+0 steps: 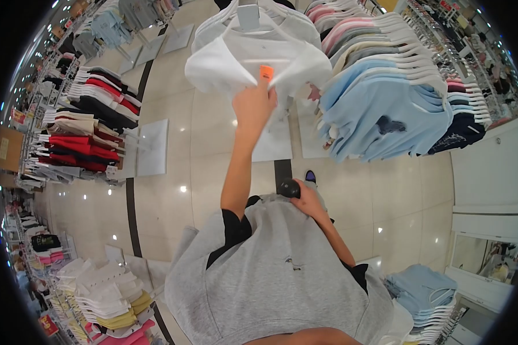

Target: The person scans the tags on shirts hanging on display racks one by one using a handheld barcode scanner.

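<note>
A white collared shirt hangs on a white hanger at the top of the view. My left hand is stretched out to its open neckline, with fingers closed at an orange tag. Close to my body, my right hand is wrapped around a black object with a rounded end; its exact kind does not show. The grey garment I wear fills the lower middle.
Light blue tops hang on a rack at right, beside pink and grey ones. Red and black clothes line the left rack. White and yellow garments are at lower left. White cabinets stand at right on the tiled floor.
</note>
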A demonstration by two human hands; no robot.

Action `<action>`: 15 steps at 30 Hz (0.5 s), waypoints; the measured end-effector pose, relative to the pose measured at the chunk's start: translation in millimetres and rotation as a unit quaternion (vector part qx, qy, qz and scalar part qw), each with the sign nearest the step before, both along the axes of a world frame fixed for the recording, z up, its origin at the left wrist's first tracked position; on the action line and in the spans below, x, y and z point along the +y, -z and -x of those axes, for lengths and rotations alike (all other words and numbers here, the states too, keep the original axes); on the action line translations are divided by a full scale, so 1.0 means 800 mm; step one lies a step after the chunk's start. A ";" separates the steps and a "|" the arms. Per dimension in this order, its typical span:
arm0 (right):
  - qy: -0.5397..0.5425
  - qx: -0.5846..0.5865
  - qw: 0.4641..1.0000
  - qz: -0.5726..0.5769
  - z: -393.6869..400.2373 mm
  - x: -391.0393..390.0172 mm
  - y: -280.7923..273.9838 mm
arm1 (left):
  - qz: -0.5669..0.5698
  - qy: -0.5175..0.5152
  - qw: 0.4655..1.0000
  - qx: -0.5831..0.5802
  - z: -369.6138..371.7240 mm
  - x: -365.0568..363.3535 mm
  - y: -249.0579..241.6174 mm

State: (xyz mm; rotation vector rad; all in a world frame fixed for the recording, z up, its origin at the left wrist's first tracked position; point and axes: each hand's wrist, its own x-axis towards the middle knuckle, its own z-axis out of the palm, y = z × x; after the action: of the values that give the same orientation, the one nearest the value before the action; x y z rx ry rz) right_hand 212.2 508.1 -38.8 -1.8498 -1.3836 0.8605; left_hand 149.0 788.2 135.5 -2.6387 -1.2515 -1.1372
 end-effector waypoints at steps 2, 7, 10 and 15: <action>0.013 0.024 1.000 0.009 -0.001 0.005 -0.002 | 0.042 0.019 0.999 0.018 0.024 -0.055 0.003; 0.028 -0.022 0.998 -0.042 -0.004 0.023 0.003 | 0.025 0.032 0.999 0.003 0.054 -0.138 -0.026; 0.028 -0.011 0.999 -0.035 0.000 0.028 -0.011 | -0.060 0.044 0.997 -0.033 0.057 -0.141 -0.028; 0.011 0.018 0.999 -0.036 0.008 0.031 -0.002 | -0.076 0.103 0.990 -0.060 0.055 -0.116 -0.009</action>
State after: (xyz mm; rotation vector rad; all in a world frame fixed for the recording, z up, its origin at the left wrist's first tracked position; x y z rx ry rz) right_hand 205.8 532.9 -36.9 -1.7836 -1.3532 0.8193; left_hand 105.2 695.2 142.4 -2.6676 -0.8789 -1.3780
